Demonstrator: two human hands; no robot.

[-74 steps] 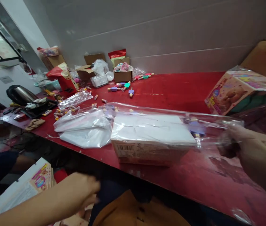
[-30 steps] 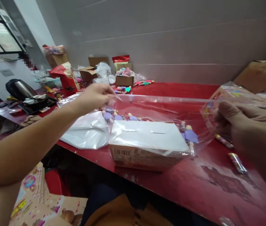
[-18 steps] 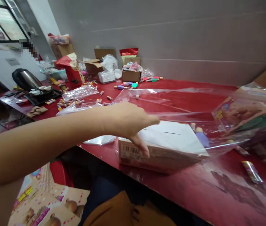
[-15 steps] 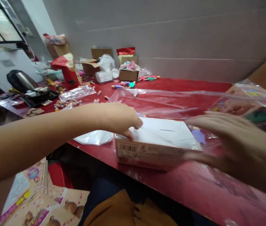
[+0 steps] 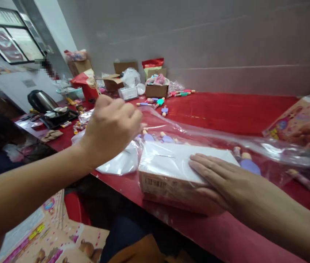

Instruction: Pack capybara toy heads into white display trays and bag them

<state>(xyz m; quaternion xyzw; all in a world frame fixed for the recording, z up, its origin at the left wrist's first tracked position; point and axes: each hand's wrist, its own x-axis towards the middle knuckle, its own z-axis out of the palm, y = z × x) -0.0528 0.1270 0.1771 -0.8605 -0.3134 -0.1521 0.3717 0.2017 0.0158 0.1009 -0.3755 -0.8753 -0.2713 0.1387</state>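
A small carton (image 5: 168, 182) with a white top and a barcode on its front stands at the table's near edge. Clear plastic film (image 5: 212, 137) covers it and trails off to the right. My right hand (image 5: 220, 179) lies flat on the carton's top, fingers stretched out and thumb over the front side. Raised to the left of the carton, my left hand (image 5: 112, 122) is closed with its fingers curled; what it pinches, if anything, is hidden. Below it a white plastic-wrapped packet (image 5: 120, 160) rests on the table.
Purple-topped sticks (image 5: 249, 164) lie behind and beside the carton on the red table (image 5: 226, 109). Small boxes (image 5: 157, 90), a red bag (image 5: 87, 86) and a kettle (image 5: 43, 101) stand farther back. Printed cardboard sheets (image 5: 61, 237) are at lower left.
My left hand has left the carton's top edge and moved up and left, closing. My right hand has come down flat onto the carton. The view has shifted slightly.
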